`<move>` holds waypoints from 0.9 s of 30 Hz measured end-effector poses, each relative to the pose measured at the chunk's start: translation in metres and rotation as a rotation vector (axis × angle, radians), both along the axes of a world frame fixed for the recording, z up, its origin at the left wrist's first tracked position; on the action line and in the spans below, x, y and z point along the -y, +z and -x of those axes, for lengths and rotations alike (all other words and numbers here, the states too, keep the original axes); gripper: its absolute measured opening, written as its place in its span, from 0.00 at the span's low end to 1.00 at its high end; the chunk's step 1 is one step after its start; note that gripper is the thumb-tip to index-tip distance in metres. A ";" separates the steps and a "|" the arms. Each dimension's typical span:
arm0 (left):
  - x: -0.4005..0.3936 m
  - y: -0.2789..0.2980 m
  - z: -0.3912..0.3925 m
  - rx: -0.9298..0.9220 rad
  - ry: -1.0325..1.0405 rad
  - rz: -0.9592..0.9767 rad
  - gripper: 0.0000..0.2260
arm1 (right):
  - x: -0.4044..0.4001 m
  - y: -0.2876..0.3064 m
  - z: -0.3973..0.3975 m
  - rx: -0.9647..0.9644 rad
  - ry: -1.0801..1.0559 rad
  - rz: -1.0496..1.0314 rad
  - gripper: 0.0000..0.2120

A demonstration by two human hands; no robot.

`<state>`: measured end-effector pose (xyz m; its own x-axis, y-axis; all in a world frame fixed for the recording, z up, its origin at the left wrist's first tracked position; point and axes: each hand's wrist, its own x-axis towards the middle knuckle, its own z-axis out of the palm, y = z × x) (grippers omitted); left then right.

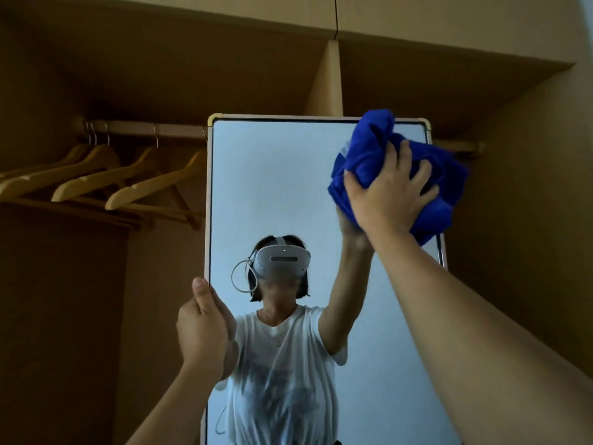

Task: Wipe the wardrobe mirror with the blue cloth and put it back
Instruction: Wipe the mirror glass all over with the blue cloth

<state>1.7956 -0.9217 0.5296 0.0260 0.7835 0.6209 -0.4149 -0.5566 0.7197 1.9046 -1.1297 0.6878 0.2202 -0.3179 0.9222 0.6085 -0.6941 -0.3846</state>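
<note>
**Cloth pressed to the mirror's top right corner**

Wooden wardrobe panels fill the view, brown and dim, with a shelf divider point(327, 78) running up to the top boards. On the left a rail point(144, 128) carries several wooden hangers point(128, 181), all bare and slanting the same way.

Standing in the wardrobe opening is the mirror point(288, 175), a tall rectangle with a pale frame and rounded corner caps. Its glass reflects a light wall and the person, who wears a white T-shirt and a grey headset with a looping cable.

The right hand point(388, 194) is raised high, arm stretched up from the lower right. Its fingers are spread and curled into the cloth point(378, 149), a bunched bright blue towel, gripping it and pushing it against the glass at the mirror's upper right corner. Part of the cloth spills past the right edge of the frame and hangs below the hand. The reflection shows the same arm meeting the cloth from behind.

The left hand point(202, 329) is lower, at the mirror's left edge. Its thumb lies on the front of the frame and the fingers wrap behind, so it is closed around the edge, steadying the mirror.
</note>
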 end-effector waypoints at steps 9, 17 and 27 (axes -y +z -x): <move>0.007 0.003 0.009 -0.044 -0.138 0.061 0.25 | -0.087 -0.044 0.066 0.217 0.075 0.380 0.40; 0.010 0.007 0.020 -0.045 -0.284 0.067 0.22 | -0.127 -0.065 0.091 0.300 0.138 0.517 0.37; 0.003 -0.008 0.040 0.039 -0.780 0.261 0.14 | -0.120 -0.145 0.088 0.305 0.165 0.605 0.38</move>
